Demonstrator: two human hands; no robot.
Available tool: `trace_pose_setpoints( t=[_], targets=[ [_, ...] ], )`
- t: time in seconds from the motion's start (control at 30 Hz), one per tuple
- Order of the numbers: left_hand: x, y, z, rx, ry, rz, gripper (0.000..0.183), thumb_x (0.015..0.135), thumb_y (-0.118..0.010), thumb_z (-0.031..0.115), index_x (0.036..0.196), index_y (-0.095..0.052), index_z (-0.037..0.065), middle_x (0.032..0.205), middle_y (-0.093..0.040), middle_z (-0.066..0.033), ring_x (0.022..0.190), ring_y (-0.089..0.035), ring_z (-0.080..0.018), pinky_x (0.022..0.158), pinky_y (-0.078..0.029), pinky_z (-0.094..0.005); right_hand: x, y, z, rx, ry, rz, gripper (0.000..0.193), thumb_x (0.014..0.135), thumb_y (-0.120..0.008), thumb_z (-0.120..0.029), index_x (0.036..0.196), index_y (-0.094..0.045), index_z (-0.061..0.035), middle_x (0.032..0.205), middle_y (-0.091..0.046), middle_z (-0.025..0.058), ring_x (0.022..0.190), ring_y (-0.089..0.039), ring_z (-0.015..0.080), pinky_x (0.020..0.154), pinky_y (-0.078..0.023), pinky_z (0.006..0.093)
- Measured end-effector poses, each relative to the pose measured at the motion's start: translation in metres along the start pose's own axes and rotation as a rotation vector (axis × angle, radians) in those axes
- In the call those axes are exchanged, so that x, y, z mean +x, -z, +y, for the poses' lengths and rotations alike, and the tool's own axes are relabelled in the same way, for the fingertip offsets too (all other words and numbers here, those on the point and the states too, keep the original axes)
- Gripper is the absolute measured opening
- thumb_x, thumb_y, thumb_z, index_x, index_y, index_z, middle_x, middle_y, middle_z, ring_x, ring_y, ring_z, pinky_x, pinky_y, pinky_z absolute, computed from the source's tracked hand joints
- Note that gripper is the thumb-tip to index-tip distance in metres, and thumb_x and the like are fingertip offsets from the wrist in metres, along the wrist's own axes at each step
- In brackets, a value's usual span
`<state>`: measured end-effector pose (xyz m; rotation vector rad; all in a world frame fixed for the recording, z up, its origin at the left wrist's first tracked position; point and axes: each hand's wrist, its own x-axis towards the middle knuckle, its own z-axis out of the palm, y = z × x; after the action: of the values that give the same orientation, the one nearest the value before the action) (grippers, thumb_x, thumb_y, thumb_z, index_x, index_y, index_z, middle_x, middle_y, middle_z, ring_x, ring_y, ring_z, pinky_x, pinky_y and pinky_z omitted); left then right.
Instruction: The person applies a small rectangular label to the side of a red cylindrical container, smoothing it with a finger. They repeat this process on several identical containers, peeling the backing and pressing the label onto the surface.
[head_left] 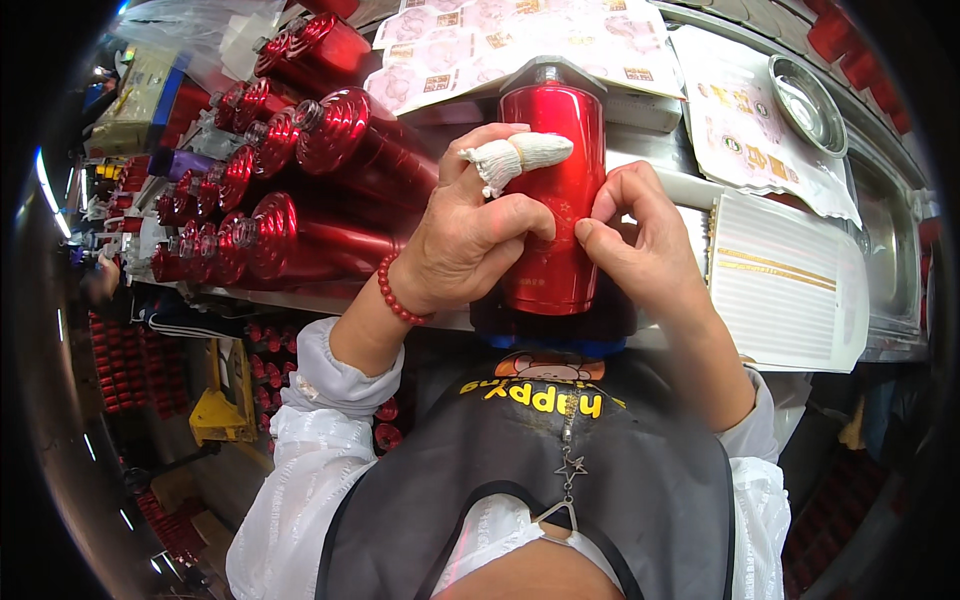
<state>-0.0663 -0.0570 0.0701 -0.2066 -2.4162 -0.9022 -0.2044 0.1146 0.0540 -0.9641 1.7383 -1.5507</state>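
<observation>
Red bottle (565,185) was set over a dark stand (550,326) at the near edge of the table (445,320), its clear neck (548,74) turned away and its base toward the black apron (500,450). Judged by its bulk and hard shine, it could be expected to handle as stiff, fairly heavy and slippery, with a coating easily scratched and a body that might be broken by a knock. It would best be taken around the middle of the body, with the base supported; the narrow neck would be less safely trusted with the weight.

The left hand (455,225) was laid over the left side, its forefinger, in a white finger cover (545,150), stretched across the front and its thumb bent against the surface. On the right hand (650,235), thumb and forefinger were brought close together at the right side; whether anything thin was pinched there could not be told.

Part of the front was hidden by the fingers, and the underside could not be seen. Small gold marks (530,282) were too fine to be made out, and the exact tilt was left unclear.
</observation>
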Motion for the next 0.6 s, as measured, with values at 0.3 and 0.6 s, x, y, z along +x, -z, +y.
trace_pose_setpoints(
  t=[0.3,0.6],
  targets=[
    [-0.002,-0.001,-0.001,-0.012,-0.009,0.03,0.033,0.069,-0.07,-0.009,0.094,-0.071,0.013,0.14,-0.059,-0.0138,0.134,-0.044,-0.0378,0.111,-0.038,-0.0462,-0.001,0.002,-0.004,0.041,-0.063,-0.034,0.016,0.084,-0.066,-0.004,0.089,-0.051,-0.0029,0.103,-0.045,0.0032,0.094,-0.051,0.0099,0.081,-0.049,0.0247],
    [-0.014,-0.004,0.006,0.029,0.055,0.111,0.032,0.082,-0.062,-0.004,0.111,-0.068,0.008,0.134,-0.063,-0.0157,0.129,-0.048,-0.0376,0.111,-0.038,-0.046,-0.016,0.0,0.011,-0.335,0.462,0.168,0.033,0.091,-0.065,-0.015,0.121,-0.064,-0.0022,0.129,-0.053,0.0151,0.111,-0.054,0.0265,0.094,-0.046,0.0389]
  ],
)
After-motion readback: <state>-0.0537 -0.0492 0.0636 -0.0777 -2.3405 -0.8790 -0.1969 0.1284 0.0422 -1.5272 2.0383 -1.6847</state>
